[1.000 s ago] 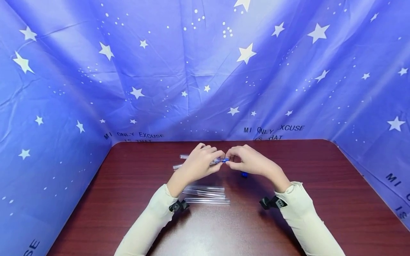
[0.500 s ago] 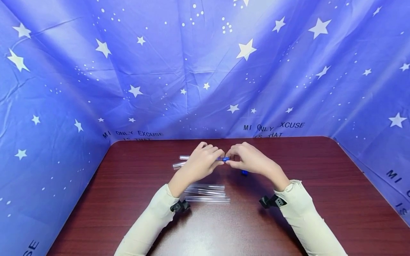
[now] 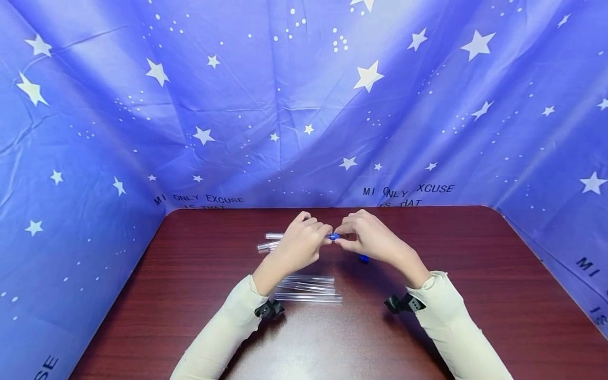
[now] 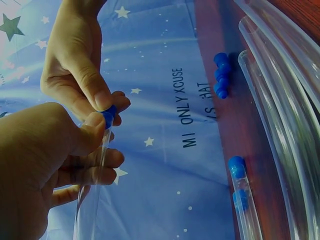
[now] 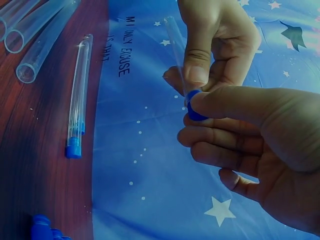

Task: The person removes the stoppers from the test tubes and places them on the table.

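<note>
My left hand (image 3: 300, 240) grips a clear test tube (image 4: 92, 200) near its mouth, thumb on one side and fingers behind. At the tube's end sits a blue stopper (image 5: 195, 106), which my right hand (image 3: 370, 237) pinches between thumb and forefinger. Both hands meet above the far middle of the table, the fingertips almost touching. In the left wrist view the left thumb lies right beside the stopper. How deep the stopper sits in the tube cannot be told, since fingers cover part of it.
Clear tubes with blue stoppers (image 5: 74, 150) lie on the table (image 3: 199, 306) behind my left hand. Nearer me lie several open tubes (image 3: 307, 297). Loose blue stoppers (image 4: 221, 75) rest under my right hand. A starry blue curtain (image 3: 266, 105) hangs around the table.
The left hand has tilted slightly and shifted a little to the right, covering more of the tube. The right hand stays almost in place on the stopper.
</note>
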`<state>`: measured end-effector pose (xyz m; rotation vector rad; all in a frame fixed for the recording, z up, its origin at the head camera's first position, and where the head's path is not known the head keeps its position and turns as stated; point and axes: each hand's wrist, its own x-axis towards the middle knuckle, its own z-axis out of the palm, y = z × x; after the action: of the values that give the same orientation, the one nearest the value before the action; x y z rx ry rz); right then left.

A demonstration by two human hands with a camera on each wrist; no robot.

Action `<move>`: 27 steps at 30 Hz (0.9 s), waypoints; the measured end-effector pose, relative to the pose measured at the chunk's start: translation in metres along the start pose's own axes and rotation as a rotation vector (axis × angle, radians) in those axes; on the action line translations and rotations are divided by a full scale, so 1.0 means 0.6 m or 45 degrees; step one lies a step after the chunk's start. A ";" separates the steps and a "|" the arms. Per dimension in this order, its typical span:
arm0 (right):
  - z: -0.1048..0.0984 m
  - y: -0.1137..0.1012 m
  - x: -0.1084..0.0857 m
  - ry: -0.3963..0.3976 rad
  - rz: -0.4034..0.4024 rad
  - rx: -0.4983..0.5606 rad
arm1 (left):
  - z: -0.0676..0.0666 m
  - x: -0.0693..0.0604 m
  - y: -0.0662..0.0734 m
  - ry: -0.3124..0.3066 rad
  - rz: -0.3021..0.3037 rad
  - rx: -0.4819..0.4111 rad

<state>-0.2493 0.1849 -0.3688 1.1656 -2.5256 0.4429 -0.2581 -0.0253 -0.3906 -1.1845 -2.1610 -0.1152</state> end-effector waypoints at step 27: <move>-0.001 -0.029 0.011 0.398 -0.350 -0.323 | -0.027 0.001 -0.010 0.012 -0.097 -0.066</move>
<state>-0.2396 0.1700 -0.3630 1.2145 -2.0502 0.2074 -0.2546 -0.0342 -0.3765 -1.1281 -2.2073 -0.2106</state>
